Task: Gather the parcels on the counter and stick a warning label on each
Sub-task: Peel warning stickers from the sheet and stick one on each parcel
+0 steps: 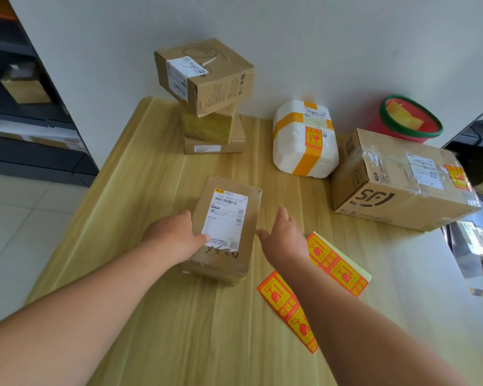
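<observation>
A small brown parcel [226,229] with a white shipping label lies in the middle of the wooden counter [140,168]. My left hand [176,235] grips its left side, thumb on top. My right hand [283,235] hovers open just right of the parcel, not touching it. Under my right wrist lie two strips of red-and-yellow warning labels [338,264], the nearer strip [285,302] partly hidden by my forearm. A white foam parcel [304,140] and a large brown SF box [402,179] each carry a warning label.
A stack of three cardboard parcels [207,96] stands at the back of the counter, the top one tilted. A red bin with a green rim [407,121] sits behind the SF box. Dark shelving [25,107] runs along the left.
</observation>
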A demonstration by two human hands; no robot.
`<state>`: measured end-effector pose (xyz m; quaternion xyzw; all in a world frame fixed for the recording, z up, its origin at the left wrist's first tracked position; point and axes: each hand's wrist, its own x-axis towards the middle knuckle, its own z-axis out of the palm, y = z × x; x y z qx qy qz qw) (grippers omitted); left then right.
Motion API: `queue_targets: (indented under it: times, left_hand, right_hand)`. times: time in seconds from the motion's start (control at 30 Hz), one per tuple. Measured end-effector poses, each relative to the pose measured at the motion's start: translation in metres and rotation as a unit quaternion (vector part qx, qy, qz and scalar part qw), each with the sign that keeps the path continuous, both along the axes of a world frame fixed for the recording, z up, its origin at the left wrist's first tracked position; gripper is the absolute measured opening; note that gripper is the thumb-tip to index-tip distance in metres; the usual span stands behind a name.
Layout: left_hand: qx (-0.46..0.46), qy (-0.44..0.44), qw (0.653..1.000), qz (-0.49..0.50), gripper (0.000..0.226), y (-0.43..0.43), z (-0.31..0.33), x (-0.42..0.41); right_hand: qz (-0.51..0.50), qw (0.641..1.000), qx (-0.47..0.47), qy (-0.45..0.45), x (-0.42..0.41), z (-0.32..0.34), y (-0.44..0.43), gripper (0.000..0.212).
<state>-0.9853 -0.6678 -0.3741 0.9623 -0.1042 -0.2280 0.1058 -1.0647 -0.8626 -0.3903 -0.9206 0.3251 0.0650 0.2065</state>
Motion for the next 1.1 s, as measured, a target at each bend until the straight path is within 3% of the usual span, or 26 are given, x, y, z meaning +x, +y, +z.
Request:
queue_targets:
  times: [0.2,0.3,0.47,0.6,0.8,1.1]
  left_hand:
    - [0.017,-0.011,1.000,-0.001,0.046,-0.010,0.005,-0.009]
    - [0.038,-0.101,0.993,-0.052,0.062,-0.024,0.009,-0.016]
    - [-0.064,-0.198,0.961,-0.185,0.073,-0.077,0.019,-0.040]
    - [-0.110,-0.129,0.951,-0.258,0.072,-0.124,0.009,-0.075]
    - [-0.029,-0.001,0.957,-0.288,0.075,-0.171,-0.041,-0.115]
    - [-0.091,0.036,0.989,-0.107,0.081,-0.222,-0.068,-0.095]
  right_hand:
    - [-0.003,1.000,0.021,-0.002,-0.028,-0.007,0.001,0.068]
    - [-0.009,1.000,0.017,-0.007,-0.045,-0.006,-0.012,0.064]
    - [-0.034,0.999,-0.005,-0.010,-0.078,-0.006,-0.049,0.060]
    - [-0.048,0.998,-0.029,-0.006,-0.106,-0.019,-0.083,0.061]
    - [-0.083,0.995,-0.031,0.035,-0.143,-0.053,-0.135,0.068]
    - [-0.082,0.996,0.030,0.012,-0.159,-0.079,-0.158,0.074]
